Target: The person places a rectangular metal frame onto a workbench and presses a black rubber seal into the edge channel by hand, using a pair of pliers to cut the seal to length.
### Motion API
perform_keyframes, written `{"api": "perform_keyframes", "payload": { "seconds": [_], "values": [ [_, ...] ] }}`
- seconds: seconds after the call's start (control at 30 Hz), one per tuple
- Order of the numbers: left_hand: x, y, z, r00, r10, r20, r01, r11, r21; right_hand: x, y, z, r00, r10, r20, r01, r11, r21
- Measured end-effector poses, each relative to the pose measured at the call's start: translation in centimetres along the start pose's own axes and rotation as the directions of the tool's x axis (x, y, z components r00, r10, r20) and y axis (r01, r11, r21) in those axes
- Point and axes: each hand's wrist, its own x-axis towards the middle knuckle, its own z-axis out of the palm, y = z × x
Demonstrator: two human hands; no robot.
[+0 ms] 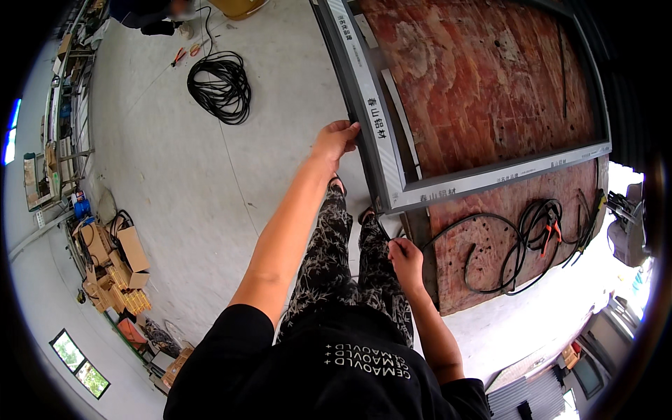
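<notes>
A grey aluminium window frame (pixel 505 172) with printed protective film lies on a worn reddish wooden board (pixel 483 84), its near left corner reaching past the board's edge. At the frame's left outer side is my left hand (pixel 337 143), fingers drawn together and fingertips touching the edge; what they pinch there is hidden. Below the near corner, my right hand (pixel 406 260) is closed on a thin black strip (pixel 384 228) that runs up toward that corner. From the same hand a black length leads right to a loose coil (pixel 514 262) on the board.
Another black coil (pixel 219 87) lies on the grey floor, with orange-handled pliers (pixel 179 56) near it. A second person (pixel 143 12) shows at the top left. Cardboard boxes (pixel 131 250) and shelving line the left wall. An orange-handled tool (pixel 551 238) rests by the board's coil.
</notes>
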Motion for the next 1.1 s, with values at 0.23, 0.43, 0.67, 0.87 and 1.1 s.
{"api": "perform_keyframes", "payload": {
  "seconds": [0.23, 0.43, 0.67, 0.87, 1.1],
  "values": [
    [-1.9, -2.7, -0.2, 0.997, 0.026, 0.075, -0.007, 0.971, -0.238, -0.5, -0.3, -0.4, 0.999, 0.05, -0.017, -0.051, 0.998, -0.039],
    [-2.0, -2.8, 2.1, 0.986, 0.038, -0.162, -0.036, 0.999, 0.019, -0.3, -1.1, -0.2, 1.0, 0.02, 0.018, -0.02, 0.999, -0.037],
    [-3.1, -4.0, 1.9, 0.992, 0.074, -0.097, -0.076, 0.997, -0.016, -0.1, -0.3, -0.6, 1.0, -0.026, -0.01, 0.026, 1.0, 0.006],
    [-4.7, -4.5, 2.4, 0.988, -0.029, -0.151, 0.001, 0.984, -0.18, -0.8, -1.2, -0.4, 1.0, 0.005, 0.029, -0.004, 0.999, -0.035],
    [-4.1, -6.4, 2.9, 0.986, 0.125, -0.114, -0.133, 0.989, -0.062, -0.6, -1.3, -1.1, 0.998, -0.04, 0.051, 0.044, 0.996, -0.077]
  ]
}}
